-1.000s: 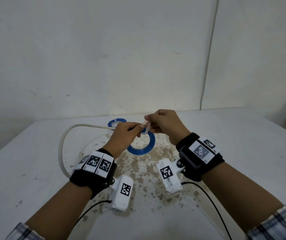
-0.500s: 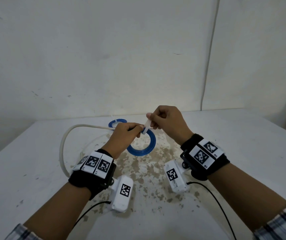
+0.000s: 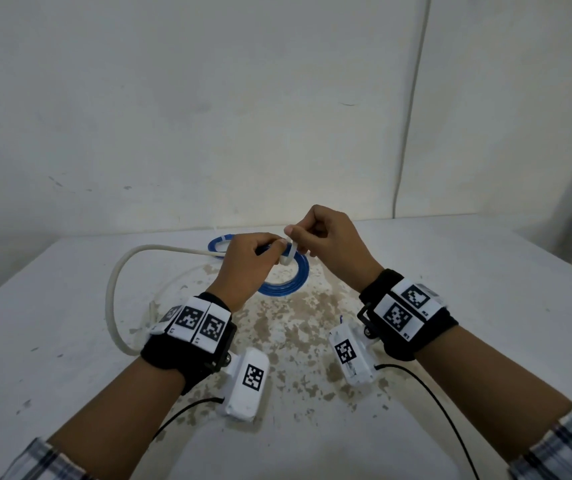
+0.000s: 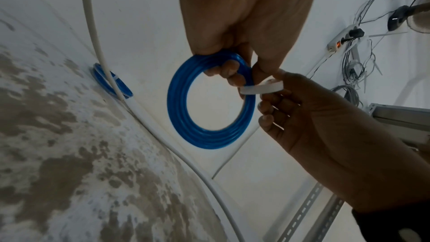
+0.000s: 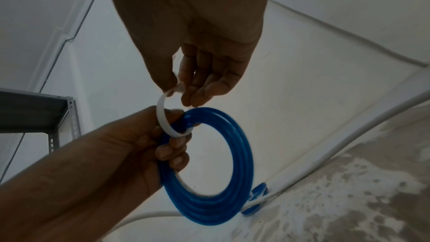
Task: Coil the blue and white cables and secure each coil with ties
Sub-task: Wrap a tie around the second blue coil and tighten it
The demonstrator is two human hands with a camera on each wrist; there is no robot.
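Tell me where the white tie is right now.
The white tie is looped around the blue coil near its top, held above the table between both hands: the right hand pinches its end, the left hand grips the coil.

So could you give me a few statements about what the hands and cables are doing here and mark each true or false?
1. The left hand grips the blue coil. True.
2. The right hand is empty. False: it pinches the white tie, which loops around the coil's strands.
3. The held blue coil lies flat on the table. False: it is lifted above it.
4. A second, smaller blue coil lies on the table, already tied. True.
5. The white cable is neatly coiled. False: it lies in a loose curve on the table.
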